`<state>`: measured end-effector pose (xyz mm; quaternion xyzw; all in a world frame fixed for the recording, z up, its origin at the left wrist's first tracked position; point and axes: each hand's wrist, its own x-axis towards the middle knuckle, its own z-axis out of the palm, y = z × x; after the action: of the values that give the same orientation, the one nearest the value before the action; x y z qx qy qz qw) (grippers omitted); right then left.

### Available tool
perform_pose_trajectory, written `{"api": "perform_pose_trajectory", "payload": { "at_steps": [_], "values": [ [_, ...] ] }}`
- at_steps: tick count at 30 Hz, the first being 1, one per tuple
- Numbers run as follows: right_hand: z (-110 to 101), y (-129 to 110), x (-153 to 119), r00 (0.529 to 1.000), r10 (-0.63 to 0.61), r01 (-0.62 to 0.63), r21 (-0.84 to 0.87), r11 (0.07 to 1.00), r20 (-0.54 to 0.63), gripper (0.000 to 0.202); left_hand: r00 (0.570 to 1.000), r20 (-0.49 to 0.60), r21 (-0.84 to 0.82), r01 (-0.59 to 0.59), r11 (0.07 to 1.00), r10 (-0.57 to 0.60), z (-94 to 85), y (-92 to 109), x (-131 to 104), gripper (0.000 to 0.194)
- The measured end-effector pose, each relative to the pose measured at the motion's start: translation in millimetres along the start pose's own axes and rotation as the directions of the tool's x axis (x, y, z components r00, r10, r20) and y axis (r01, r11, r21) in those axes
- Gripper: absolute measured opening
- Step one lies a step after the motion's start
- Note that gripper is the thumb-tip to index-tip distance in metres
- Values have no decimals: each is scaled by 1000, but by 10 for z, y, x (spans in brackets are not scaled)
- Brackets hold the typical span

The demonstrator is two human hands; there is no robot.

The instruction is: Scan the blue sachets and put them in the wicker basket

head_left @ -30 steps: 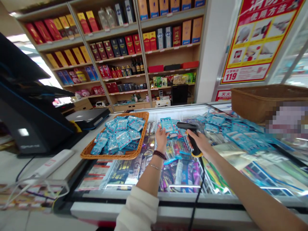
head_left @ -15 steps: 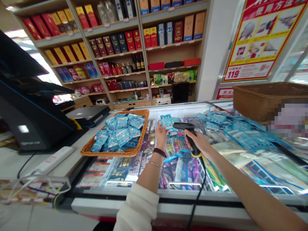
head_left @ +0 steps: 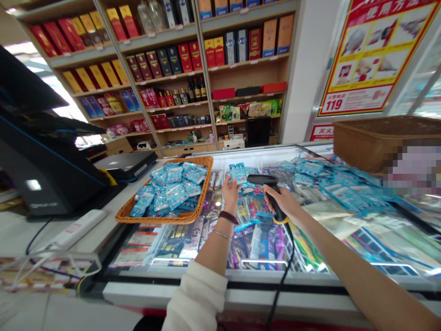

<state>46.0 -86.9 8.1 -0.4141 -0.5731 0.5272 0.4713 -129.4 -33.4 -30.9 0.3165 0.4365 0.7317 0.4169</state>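
Note:
My left hand (head_left: 231, 193) is closed on a small blue packet (head_left: 237, 173), held up above the freezer's glass top. Just to its right, my right hand (head_left: 280, 202) grips a black barcode scanner (head_left: 263, 180) by its handle, the head pointing left toward the packet. From the scanner a black cable (head_left: 283, 285) runs down over the front edge. A wicker basket (head_left: 207, 184) heaped with similar blue packets stands left of my left hand. More loose blue packets (head_left: 347, 184) lie spread on the glass to the right.
At the left are a dark point-of-sale machine (head_left: 51, 170), a flat black scale (head_left: 126, 163) and a white power strip (head_left: 74, 234) with cables. A brown basket (head_left: 365, 145) sits at the back right. Shelves (head_left: 241, 64) of boxed goods stand behind the chest freezer (head_left: 165, 292).
Almost nothing differs. Both hands keep their places with the packet and the scanner, and the view has shifted very slightly.

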Motion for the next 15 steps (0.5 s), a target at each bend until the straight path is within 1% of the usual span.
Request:
{"api": "perform_pose_trajectory", "payload": {
  "at_steps": [7, 11, 13, 15],
  "values": [
    [-48, 96, 62, 1000, 0, 0, -30, 1000, 27, 45, 1000, -10, -82, 2, 997, -3, -5, -24, 10, 35],
    [-39, 89, 54, 999, 42, -42, 29, 999, -2, 45, 1000, -18, -95, 10, 995, -12, 17, 19, -39, 33],
    [-17, 60, 36, 997, 72, -70, 76, 995, -29, 45, 996, -61, -96, 51, 994, -57, 43, 49, -84, 31],
    [9, 31, 32, 994, 88, -79, 119, 990, -67, 46, 987, -69, -94, 136, 986, -142, 69, 74, -116, 30]
  ]
}}
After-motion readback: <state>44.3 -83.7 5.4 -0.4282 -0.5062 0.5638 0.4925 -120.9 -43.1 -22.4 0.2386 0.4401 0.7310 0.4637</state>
